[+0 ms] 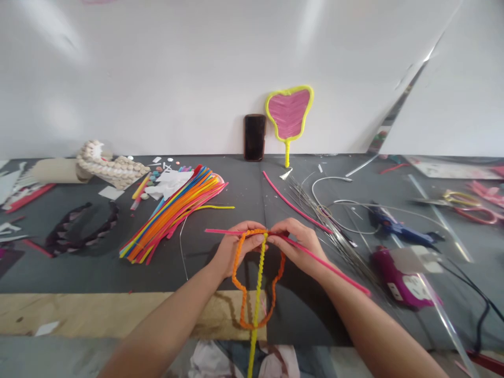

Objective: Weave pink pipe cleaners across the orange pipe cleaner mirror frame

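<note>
My left hand point(229, 254) pinches the top of a loop bent from twisted orange pipe cleaner point(274, 289), close to where a twisted yellow pipe cleaner point(258, 291) meets it. The yellow strip runs down through the loop's middle and on past its lower end. A pink pipe cleaner point(334, 269) lies across the loop's top, its short end sticking out to the left and its long end slanting down to the right. My right hand point(302, 245) is closed on this pink pipe cleaner just right of the join. The fingertips partly hide the join.
A bundle of coloured pipe cleaners point(169, 215) lies left; a loose pink one point(291, 202) lies ahead. A yellow-rimmed pink paddle shape point(289, 113) and a phone point(254, 137) lean against the wall. Rightward are metal wires point(334, 236), a glue gun point(401, 226), scissors point(460, 202) and a magenta power adapter point(401, 278).
</note>
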Action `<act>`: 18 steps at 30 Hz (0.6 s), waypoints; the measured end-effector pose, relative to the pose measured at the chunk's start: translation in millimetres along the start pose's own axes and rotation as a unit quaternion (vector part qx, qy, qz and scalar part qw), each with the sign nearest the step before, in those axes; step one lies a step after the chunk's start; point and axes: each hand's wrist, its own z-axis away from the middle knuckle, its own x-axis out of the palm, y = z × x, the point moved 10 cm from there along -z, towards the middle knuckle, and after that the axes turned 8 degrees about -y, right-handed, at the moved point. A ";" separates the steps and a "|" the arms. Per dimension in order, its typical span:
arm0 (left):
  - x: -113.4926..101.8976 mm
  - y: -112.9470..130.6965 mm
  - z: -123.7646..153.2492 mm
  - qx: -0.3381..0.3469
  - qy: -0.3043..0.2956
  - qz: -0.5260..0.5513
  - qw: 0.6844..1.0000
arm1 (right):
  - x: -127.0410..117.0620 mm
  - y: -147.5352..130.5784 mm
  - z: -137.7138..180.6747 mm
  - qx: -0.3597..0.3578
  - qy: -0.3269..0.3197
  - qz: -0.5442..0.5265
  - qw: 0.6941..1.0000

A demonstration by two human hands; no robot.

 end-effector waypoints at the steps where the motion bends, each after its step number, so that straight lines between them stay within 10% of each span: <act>1: 0.1 0.9 0.2 0.002 0.001 -0.005 1.000 | 1.3 0.9 0.3 0.005 -0.009 -0.009 1.000; 18: 4.4 7.7 1.6 0.010 -0.011 -0.104 0.994 | 3.4 1.9 0.6 -0.034 -0.002 -0.066 0.997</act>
